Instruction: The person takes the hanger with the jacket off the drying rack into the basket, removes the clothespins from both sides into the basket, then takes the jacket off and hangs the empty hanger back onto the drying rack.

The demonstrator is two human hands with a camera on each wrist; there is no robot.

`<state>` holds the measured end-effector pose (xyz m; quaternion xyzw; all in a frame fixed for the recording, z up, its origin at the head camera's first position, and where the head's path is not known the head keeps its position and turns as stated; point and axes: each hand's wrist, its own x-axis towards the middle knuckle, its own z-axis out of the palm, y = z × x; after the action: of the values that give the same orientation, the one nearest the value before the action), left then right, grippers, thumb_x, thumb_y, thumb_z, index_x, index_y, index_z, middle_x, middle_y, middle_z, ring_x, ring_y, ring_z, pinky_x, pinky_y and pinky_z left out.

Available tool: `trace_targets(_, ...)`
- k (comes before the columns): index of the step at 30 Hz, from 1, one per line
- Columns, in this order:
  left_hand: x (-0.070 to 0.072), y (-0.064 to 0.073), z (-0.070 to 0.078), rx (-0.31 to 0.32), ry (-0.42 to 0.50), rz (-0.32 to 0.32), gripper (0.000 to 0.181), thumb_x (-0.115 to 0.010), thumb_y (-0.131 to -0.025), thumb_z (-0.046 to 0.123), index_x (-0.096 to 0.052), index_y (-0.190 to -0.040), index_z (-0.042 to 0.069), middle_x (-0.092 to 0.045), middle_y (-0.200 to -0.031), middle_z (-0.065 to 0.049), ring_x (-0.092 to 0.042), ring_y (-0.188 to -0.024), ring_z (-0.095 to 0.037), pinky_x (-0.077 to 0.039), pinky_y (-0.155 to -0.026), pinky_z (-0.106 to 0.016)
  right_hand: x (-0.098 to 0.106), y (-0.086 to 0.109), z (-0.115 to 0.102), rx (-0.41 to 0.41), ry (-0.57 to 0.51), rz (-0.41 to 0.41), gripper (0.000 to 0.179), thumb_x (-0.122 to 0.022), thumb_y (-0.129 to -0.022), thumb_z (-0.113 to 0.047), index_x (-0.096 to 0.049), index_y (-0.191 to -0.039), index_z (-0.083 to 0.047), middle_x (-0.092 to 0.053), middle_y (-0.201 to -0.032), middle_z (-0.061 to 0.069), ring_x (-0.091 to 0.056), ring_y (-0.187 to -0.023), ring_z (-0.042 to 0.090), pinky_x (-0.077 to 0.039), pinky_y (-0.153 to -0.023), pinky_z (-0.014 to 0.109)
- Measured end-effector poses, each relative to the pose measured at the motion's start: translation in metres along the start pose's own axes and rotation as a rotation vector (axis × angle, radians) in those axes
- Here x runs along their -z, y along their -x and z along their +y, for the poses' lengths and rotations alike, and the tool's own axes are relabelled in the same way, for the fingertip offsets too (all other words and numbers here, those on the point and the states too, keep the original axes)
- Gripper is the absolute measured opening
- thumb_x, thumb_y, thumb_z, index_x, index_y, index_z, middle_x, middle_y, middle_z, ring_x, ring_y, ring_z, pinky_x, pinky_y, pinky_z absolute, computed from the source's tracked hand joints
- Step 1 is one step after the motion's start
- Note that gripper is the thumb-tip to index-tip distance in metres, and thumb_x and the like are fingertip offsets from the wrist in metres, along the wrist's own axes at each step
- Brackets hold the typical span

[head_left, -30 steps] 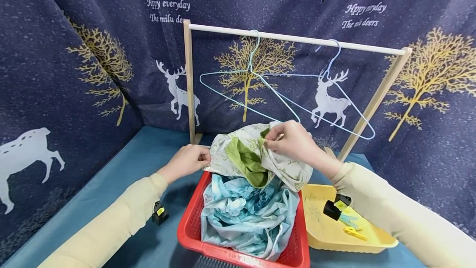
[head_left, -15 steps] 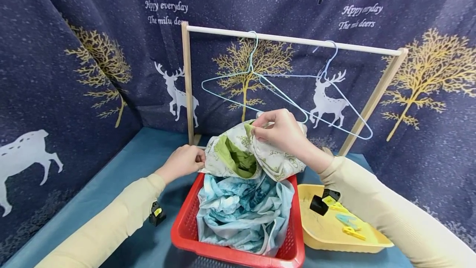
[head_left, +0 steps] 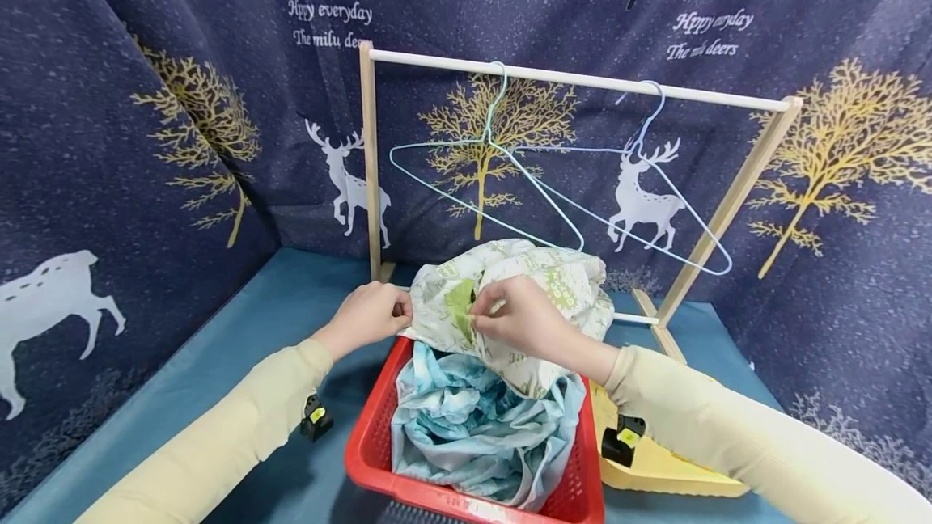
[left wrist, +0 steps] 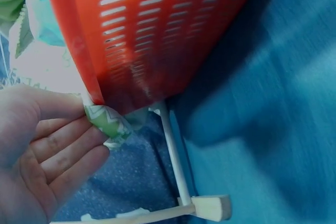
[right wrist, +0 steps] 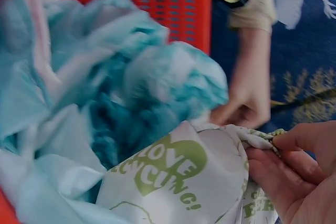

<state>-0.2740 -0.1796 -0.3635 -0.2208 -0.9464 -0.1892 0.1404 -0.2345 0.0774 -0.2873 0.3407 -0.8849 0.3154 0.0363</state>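
A white cloth with green print and a green underside is bunched over the far end of a red basket. My left hand pinches its left edge by the basket's far left corner; in the left wrist view, thumb and index finger grip a green zigzag-patterned edge. With thumb and fingertips, my right hand pinches a fold near the cloth's middle. The right wrist view shows this pinch beside a green heart print. Light blue and teal fabric fills the basket below.
Behind the basket stands a wooden rack with a white rail. A pale green hanger and a lilac hanger hang from it. To the right sits a yellow tray, partly covered by my right sleeve.
My right hand has moved left and lower, drawing the cloth's right part across. Less of the green underside shows. The left hand keeps its hold, and the pale green hanger has swung slightly.
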Motion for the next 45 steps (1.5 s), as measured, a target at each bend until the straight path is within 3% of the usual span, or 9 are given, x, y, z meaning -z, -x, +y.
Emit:
trace_targets(13, -0.003, -0.003, 0.003, -0.001, -0.004, 0.007, 0.016, -0.070, -0.082, 0.008, -0.070, -0.071, 0.019, -0.062, -0.063, 0.007, -0.049, -0.057, -0.007, -0.040, -0.055, -0.024, -0.037, 0.032, 0.017, 0.187, 0.239, -0.231, 0.019, -0.072, -0.074, -0.001, -0.068, -0.064, -0.017, -0.060, -0.060, -0.012, -0.044, -0.059, -0.005, -0.039, -0.059, 0.014)
trace_targets(17, -0.005, -0.004, 0.003, 0.008, 0.009, -0.003, 0.016, -0.071, -0.082, 0.009, -0.069, -0.071, 0.020, -0.063, -0.064, 0.007, -0.051, -0.058, -0.006, -0.041, -0.056, -0.025, -0.044, 0.038, 0.021, 0.248, 0.270, -0.297, 0.029, -0.067, -0.071, 0.005, -0.055, -0.055, -0.017, -0.038, -0.053, -0.014, -0.026, -0.053, -0.003, -0.025, -0.053, 0.011)
trace_targets(20, -0.005, -0.004, 0.004, 0.008, 0.018, -0.008, 0.016, -0.071, -0.083, 0.010, -0.070, -0.071, 0.020, -0.064, -0.065, 0.007, -0.052, -0.059, -0.006, -0.042, -0.057, -0.025, -0.046, 0.039, 0.023, 0.280, 0.292, -0.424, 0.040, -0.064, -0.071, 0.006, -0.036, -0.054, -0.016, -0.019, -0.056, -0.012, -0.013, -0.054, 0.002, -0.014, -0.053, 0.014)
trace_targets(22, -0.004, -0.005, 0.004, 0.006, 0.025, -0.013, 0.015, -0.072, -0.083, 0.010, -0.070, -0.071, 0.020, -0.064, -0.066, 0.006, -0.052, -0.059, -0.007, -0.043, -0.057, -0.025, -0.046, 0.038, 0.023, 0.252, 0.317, -0.548, 0.045, -0.064, -0.077, 0.003, -0.029, -0.057, -0.018, -0.016, -0.058, -0.010, -0.012, -0.054, 0.003, -0.013, -0.053, 0.015)
trace_targets(25, -0.003, -0.007, 0.002, 0.003, 0.041, -0.042, 0.014, -0.073, -0.085, 0.012, -0.070, -0.073, 0.020, -0.066, -0.068, 0.006, -0.053, -0.060, -0.006, -0.044, -0.059, -0.025, -0.046, 0.033, 0.022, 0.096, 0.368, -0.719, 0.045, -0.064, -0.089, -0.009, -0.030, -0.060, -0.019, -0.019, -0.057, -0.010, -0.017, -0.053, 0.004, -0.017, -0.053, 0.017)
trace_targets(30, 0.005, -0.015, -0.003, -0.026, 0.086, -0.168, 0.010, -0.074, -0.085, 0.014, -0.072, -0.077, 0.018, -0.070, -0.073, 0.005, -0.057, -0.064, -0.005, -0.048, -0.062, -0.025, -0.050, 0.020, 0.022, -0.066, 0.453, -0.889, 0.043, -0.060, -0.095, -0.017, -0.037, -0.059, -0.019, -0.030, -0.054, -0.008, -0.024, -0.051, 0.005, -0.021, -0.052, 0.019)
trace_targets(38, 0.026, -0.045, -0.019, -0.021, 0.335, -0.387, 0.006, -0.069, -0.088, 0.009, -0.074, -0.086, 0.007, -0.071, -0.072, -0.002, -0.063, -0.063, -0.010, -0.052, -0.061, -0.025, -0.058, 0.011, 0.024, -0.321, 0.334, -0.941, 0.054, -0.060, -0.098, -0.029, -0.034, -0.052, -0.020, -0.026, -0.048, -0.008, -0.023, -0.043, 0.007, -0.025, -0.045, 0.023)
trace_targets(42, 0.042, -0.066, -0.023, 0.049, 0.346, -0.372, 0.008, -0.067, -0.090, 0.009, -0.074, -0.092, 0.004, -0.071, -0.073, -0.005, -0.064, -0.064, -0.012, -0.054, -0.062, -0.029, -0.061, 0.007, 0.023, -0.353, 0.309, -0.941, 0.059, -0.062, -0.098, -0.030, -0.030, -0.049, -0.020, -0.021, -0.047, -0.007, -0.015, -0.044, 0.007, -0.021, -0.045, 0.024)
trace_targets(45, 0.055, -0.082, -0.020, 0.093, 0.334, -0.334, 0.013, -0.066, -0.092, 0.011, -0.073, -0.098, 0.002, -0.071, -0.078, -0.009, -0.064, -0.069, -0.013, -0.056, -0.067, -0.033, -0.062, 0.000, 0.023, -0.396, 0.280, -0.955, 0.054, -0.063, -0.097, -0.031, -0.036, -0.052, -0.018, -0.029, -0.053, -0.006, -0.023, -0.050, 0.008, -0.026, -0.048, 0.027)
